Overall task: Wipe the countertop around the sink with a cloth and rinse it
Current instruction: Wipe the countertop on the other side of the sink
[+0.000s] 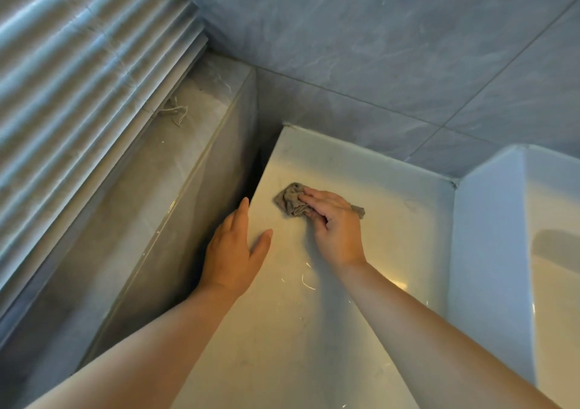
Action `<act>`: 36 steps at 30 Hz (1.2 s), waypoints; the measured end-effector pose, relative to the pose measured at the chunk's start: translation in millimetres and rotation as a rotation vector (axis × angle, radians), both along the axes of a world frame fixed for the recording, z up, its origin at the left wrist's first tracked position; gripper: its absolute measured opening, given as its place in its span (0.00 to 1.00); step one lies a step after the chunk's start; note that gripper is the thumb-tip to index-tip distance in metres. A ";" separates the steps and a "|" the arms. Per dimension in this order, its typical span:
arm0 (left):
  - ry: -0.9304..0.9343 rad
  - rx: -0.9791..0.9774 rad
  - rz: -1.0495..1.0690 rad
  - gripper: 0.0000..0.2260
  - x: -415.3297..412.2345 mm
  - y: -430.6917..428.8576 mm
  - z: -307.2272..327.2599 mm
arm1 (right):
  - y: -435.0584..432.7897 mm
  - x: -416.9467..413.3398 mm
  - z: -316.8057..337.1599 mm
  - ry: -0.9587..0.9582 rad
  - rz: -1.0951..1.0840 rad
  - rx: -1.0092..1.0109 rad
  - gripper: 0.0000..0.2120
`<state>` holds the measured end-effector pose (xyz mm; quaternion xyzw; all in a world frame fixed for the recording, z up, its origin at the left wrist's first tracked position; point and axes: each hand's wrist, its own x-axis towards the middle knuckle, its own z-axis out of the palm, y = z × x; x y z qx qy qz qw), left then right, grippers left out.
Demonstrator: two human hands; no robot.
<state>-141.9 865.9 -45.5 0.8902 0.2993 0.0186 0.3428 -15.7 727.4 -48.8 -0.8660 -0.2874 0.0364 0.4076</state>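
Note:
A crumpled grey-brown cloth (290, 201) lies on the glossy white countertop (361, 173), near its left edge. My right hand (334, 226) presses down on the cloth's right part, fingers flat over it, with one corner of the cloth sticking out behind the hand. My left hand (235, 248) rests on the countertop's left edge, fingers spread, thumb on the top surface and fingers reaching over the edge. The white sink (502, 220) rises at the right, its basin partly in view.
A grey marble ledge (175, 144) runs along the left, a dark gap between it and the countertop. Window blinds (78, 78) hang above the ledge, with a tangle of cord (175, 111) on it. Grey tiled wall (392, 47) stands behind the countertop.

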 end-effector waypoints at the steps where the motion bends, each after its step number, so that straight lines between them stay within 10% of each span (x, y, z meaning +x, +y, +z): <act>1: 0.002 0.007 0.009 0.31 -7.7 -0.5 0.2 | -1.6 -5.4 0.2 -0.003 0.002 0.008 0.15; 9: 0.082 0.032 0.058 0.29 -27.5 -10.6 -8.3 | -16.4 -12.9 25.7 0.381 0.039 0.083 0.14; 21: 0.051 0.017 0.055 0.28 -26.4 -9.1 -13.9 | 78.3 113.1 21.7 -0.037 -0.002 -0.062 0.13; 36: 0.077 0.008 0.051 0.29 -26.2 -8.7 -14.5 | 77.4 71.5 3.3 -0.047 0.116 -0.022 0.15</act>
